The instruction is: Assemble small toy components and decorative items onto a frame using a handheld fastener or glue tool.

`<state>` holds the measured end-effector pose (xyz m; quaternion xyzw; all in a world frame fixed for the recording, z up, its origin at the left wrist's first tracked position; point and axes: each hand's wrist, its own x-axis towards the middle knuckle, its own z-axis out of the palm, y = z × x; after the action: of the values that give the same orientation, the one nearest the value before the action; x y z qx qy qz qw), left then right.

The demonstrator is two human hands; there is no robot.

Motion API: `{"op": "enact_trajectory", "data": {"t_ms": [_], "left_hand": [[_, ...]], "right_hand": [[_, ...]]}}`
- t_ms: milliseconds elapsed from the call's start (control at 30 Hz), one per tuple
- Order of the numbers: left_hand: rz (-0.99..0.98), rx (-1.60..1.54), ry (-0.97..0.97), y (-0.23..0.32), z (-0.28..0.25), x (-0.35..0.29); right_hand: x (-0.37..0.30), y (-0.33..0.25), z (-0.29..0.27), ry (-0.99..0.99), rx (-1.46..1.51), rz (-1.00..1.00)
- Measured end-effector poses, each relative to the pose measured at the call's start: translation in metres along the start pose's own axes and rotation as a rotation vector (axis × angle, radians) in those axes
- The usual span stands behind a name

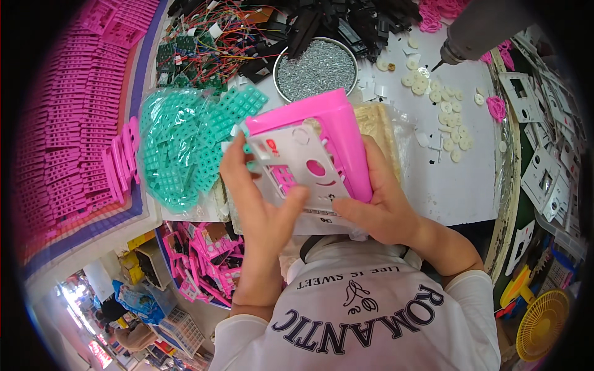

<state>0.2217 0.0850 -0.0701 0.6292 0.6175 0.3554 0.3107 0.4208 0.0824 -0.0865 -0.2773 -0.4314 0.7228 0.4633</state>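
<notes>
A bright pink plastic casing (346,130) is held up over the table's front edge, between my two hands. Across its face lies a white panel (303,154) with cut-outs, tilted and partly apart from the pink shell along the upper side. My left hand (260,204) is closed on the left side, its thumb on the panel and its fingers mostly behind. My right hand (383,204) wraps the casing's right side, with the thumb pressed on the panel's lower edge. A bit of teal plastic (247,148) shows at the left edge of the casing.
A round metal bowl of screws (315,68) stands behind the casing. A clear bag of teal keypads (179,142) lies left, near wired circuit boards (198,49). Stacked pink parts (80,123) fill the far left. A power screwdriver (458,49) hangs above white discs (455,127).
</notes>
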Motion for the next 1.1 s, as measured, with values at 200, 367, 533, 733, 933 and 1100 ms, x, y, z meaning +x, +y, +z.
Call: {"op": "enact_trajectory", "data": {"t_ms": [200,367,533,733,933,1100], "left_hand": [[0.044,-0.133,-0.034,0.000,0.005,0.044],[0.132,0.096,0.035,0.001,0.009,0.047],[0.137,0.190,0.237,0.002,-0.003,0.059],[0.132,0.086,0.120,-0.009,-0.002,0.065],[-0.339,-0.678,0.282,-0.003,-0.010,0.060],[-0.332,-0.697,0.341,-0.006,-0.003,0.054]], "right_hand": [[-0.001,-0.011,0.009,-0.065,-0.379,-0.012],[0.000,-0.002,0.005,-0.027,-0.051,0.105],[-0.006,0.013,0.001,-0.015,-0.042,0.077],[-0.007,0.003,-0.008,0.021,0.065,0.261],[-0.014,-0.006,-0.015,0.045,0.050,0.260],[-0.020,-0.004,-0.007,0.017,0.141,0.217]]}}
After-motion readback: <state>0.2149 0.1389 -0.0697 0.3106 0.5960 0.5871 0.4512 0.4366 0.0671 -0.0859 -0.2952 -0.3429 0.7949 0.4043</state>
